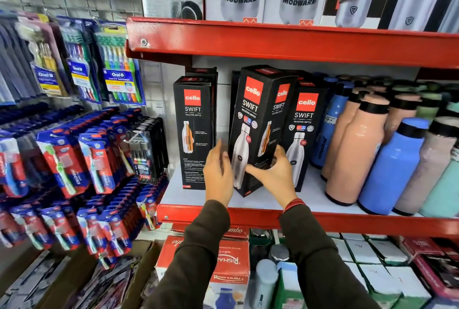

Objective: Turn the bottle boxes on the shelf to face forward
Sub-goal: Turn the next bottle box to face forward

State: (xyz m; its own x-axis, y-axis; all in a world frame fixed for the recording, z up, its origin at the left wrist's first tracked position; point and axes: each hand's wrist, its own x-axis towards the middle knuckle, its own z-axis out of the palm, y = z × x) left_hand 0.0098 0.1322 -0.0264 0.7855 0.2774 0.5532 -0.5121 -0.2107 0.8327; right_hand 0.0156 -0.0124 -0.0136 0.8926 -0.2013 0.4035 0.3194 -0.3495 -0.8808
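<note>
Three black Cello Swift bottle boxes stand on the white shelf board (308, 199). The middle box (258, 120) is tilted and turned at an angle, one corner pointing at me, so two faces show. My right hand (275, 172) grips its lower right side, thumb across the front. My left hand (218, 169) is at its lower left edge, fingers spread and blurred, touching or nearly touching it. The left box (195, 130) shows a side panel with small text. The right box (301, 135) faces forward, partly hidden behind the middle box.
Loose peach, blue and green bottles (387, 157) crowd the shelf right of the boxes. A red shelf lip (347, 221) runs below my wrists and another red shelf (273, 40) sits above. Toothbrush packs (94, 159) hang at the left. Cartons (228, 266) lie below.
</note>
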